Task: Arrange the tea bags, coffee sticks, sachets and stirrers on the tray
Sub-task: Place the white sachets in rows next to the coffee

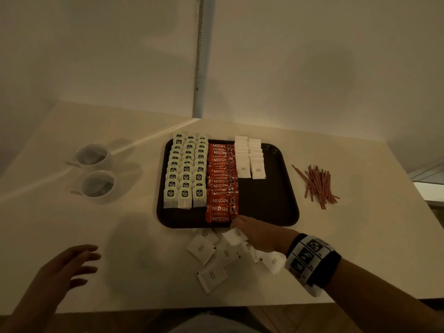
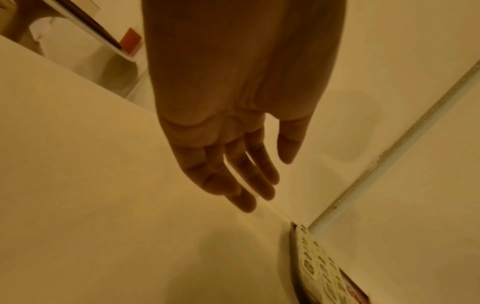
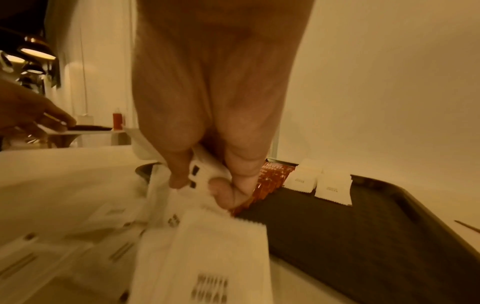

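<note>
Right hand [image 3: 207,164] pinches white sachets [image 3: 207,174] at their top edge, at the tray's [image 1: 269,207] 6 o'clock rim; thin, light, limp paper, best taken by an edge. More loose sachets [image 1: 211,255] lie on the tabletop [image 1: 134,236] below. Left hand [image 1: 69,265] hovers released at 8 o'clock. Stirrers [image 1: 318,183] wait at 3 o'clock.

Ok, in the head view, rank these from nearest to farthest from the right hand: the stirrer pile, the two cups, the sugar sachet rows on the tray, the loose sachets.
1. Loose sachets: on the table at the right hand, one pinched in its grip.
2. Sugar sachet rows: at the far side of the tray.
3. Stirrer pile: on the table right of the tray.
4. Two cups: far left of the tray.
</note>
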Motion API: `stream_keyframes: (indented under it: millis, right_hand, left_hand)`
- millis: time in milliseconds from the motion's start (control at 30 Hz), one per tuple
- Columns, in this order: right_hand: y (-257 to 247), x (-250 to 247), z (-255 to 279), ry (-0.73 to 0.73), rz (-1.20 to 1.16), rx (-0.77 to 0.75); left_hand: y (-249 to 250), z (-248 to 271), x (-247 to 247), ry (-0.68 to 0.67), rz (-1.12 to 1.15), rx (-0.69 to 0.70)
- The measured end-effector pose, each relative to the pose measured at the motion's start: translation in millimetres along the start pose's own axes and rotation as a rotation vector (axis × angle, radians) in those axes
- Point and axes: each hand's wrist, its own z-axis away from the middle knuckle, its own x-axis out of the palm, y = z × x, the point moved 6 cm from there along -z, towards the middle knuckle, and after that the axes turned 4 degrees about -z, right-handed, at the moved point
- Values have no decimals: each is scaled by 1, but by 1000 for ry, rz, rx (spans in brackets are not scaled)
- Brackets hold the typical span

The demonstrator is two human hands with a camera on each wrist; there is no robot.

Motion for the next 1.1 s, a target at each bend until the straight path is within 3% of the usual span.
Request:
stream_keyframes:
  millis: [400, 500, 567, 667, 767, 867, 967, 1100]
  right_hand:
    - [-1, -72, 26, 27, -262, -4]
    - [-10, -105, 31, 26, -398, -11]
    - [-23, -129, 32, 43, -556, -45]
    - [-41, -158, 26, 102, -875, -102]
    - [-50, -176, 8, 214, -1038, -128]
    - [-49, -186, -10, 338, -906, -65]
    - [-49, -191, -20, 440, -478, 11]
    - [-51, -188, -27, 424, -387, -8]
  left_hand:
    - [94, -17, 67, -146, -113, 249]
    - [135, -22, 101, -293, -103, 331]
    - [165, -24, 135, -479, -24, 355]
    - [199, -19, 195, -799, 319, 182]
    - [221, -15, 231, -861, 687, -41]
    - [233, -21, 247, -773, 859, -77]
    - [235, -32, 254, -715, 960, -51]
    - [230, -42, 257, -720, 960, -48]
